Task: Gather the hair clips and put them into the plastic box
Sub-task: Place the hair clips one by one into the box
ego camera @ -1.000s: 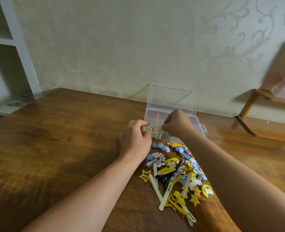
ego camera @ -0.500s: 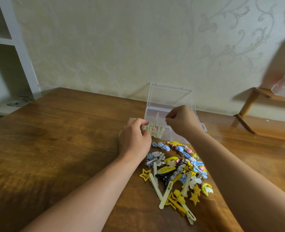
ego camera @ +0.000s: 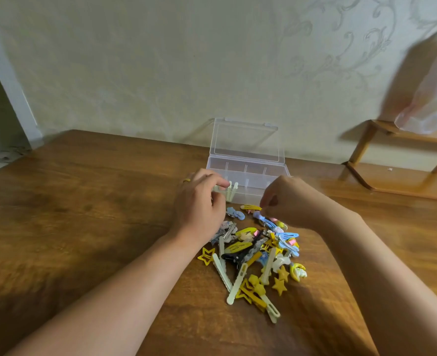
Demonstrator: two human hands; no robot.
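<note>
Two hands up: I see left [ego camera: 199,204] pinching pale clips [ego camera: 229,191] at box [ego camera: 245,173]; right [ego camera: 286,201] curled, grasp unclear, pile [ego camera: 258,255] at 6 o'clock.

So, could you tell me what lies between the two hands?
In the head view, the cream clips held by the left hand, then the box's front wall, before the right hand.

Bare table [ego camera: 84,214] wide open on the left, clip pile [ego camera: 258,255] crowding the box [ego camera: 247,170] front, raised lid [ego camera: 245,140] blocking behind
</note>
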